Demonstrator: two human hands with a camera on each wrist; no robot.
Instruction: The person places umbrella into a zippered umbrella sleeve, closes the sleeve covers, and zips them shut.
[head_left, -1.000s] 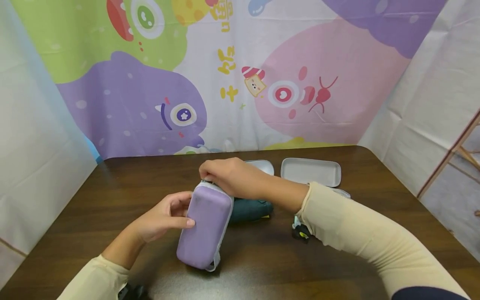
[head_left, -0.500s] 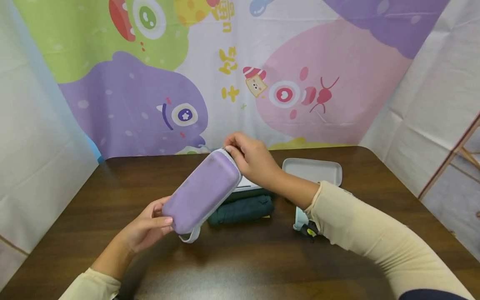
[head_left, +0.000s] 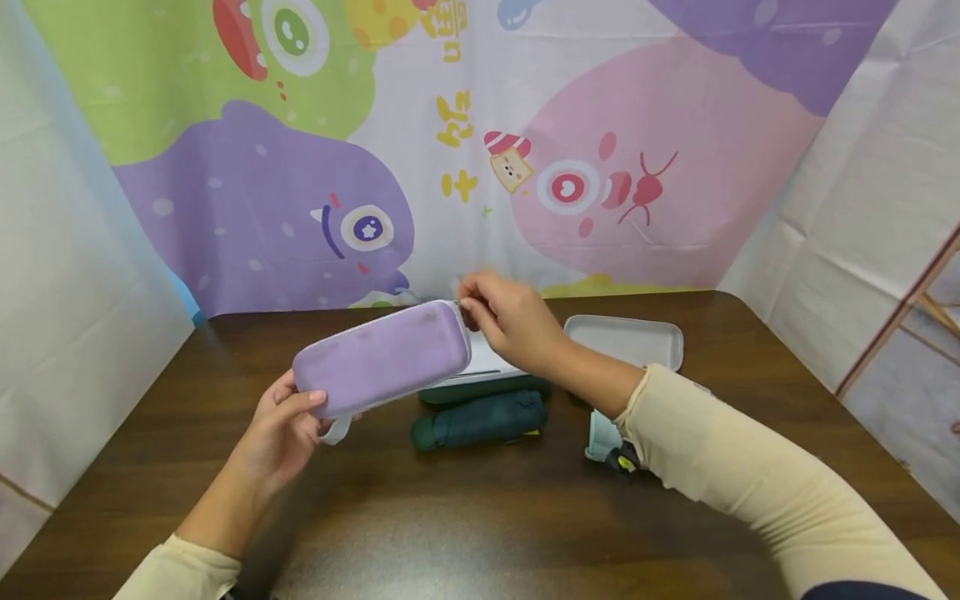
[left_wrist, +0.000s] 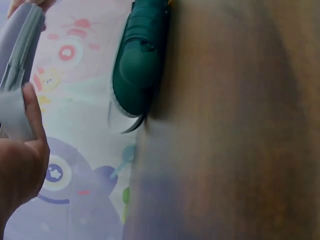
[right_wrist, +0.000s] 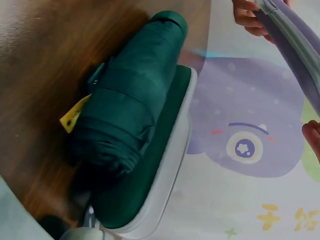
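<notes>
A purple hard-shell zip case (head_left: pixel 382 358) with a pale zip edge is held up over the table, lying nearly level in the head view. My left hand (head_left: pixel 277 433) grips its left end, thumb on the broad face, beside a pale wrist strap (head_left: pixel 337 429). At the opposite upper corner my right hand (head_left: pixel 517 329) pinches the zipper pull with thumb and forefinger. The case's zip edge (left_wrist: pixel 25 42) runs closed along the part seen in the left wrist view. Below the hands lies a folded dark green umbrella (head_left: pixel 483 421).
Behind the umbrella sits a white and green box (right_wrist: pixel 165 160). A shallow grey tray (head_left: pixel 626 340) stands at the back right. Partly behind the right sleeve is a light blue item (head_left: pixel 600 437) with a black part. A cartoon-printed cloth (head_left: pixel 465 167) hangs behind the table.
The purple case has been raised from near upright and turned clockwise to nearly level. My left hand shifted from its side to its end; my right hand moved up and right, staying at the zip corner.
</notes>
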